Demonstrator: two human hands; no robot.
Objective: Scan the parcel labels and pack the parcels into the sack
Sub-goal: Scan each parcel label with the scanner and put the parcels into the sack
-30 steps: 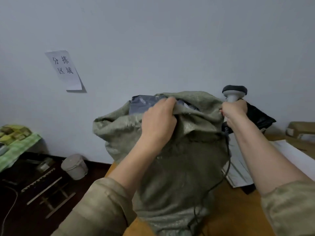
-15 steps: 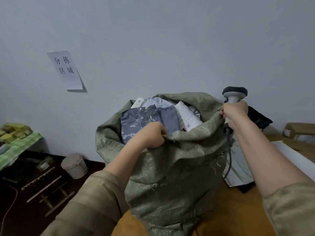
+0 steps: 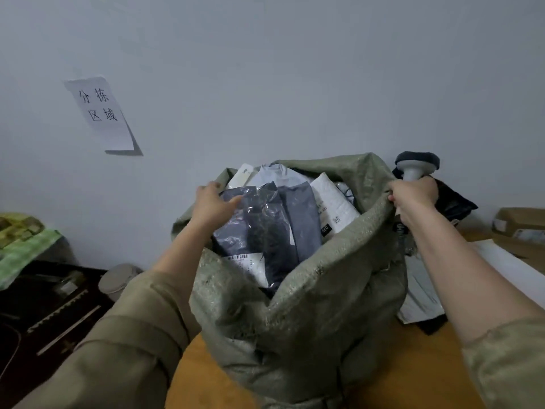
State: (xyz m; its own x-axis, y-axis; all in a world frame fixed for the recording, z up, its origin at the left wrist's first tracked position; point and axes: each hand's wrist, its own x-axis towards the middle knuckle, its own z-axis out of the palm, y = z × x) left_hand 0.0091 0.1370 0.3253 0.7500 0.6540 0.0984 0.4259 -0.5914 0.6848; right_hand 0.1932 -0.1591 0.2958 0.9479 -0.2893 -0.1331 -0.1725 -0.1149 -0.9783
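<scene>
One orange-brown table point(image 3: 413, 379) beneath sack point(image 3: 309, 305), pale wall point(image 3: 295, 69) behind.

Coarse woven matt sack point(image 3: 309, 314) — glossy crinkled plastic parcels point(image 3: 256, 225), paper label point(image 3: 247, 264) — smooth wooden table point(image 3: 413, 376).

I see a paper sign point(image 3: 98, 113) with Chinese characters stuck to the pale wall point(image 3: 295, 69). Lower left, a green checked cloth point(image 3: 23, 246), a small pale bucket point(image 3: 118, 280) and wooden slats point(image 3: 63, 320) on dark floor.
</scene>
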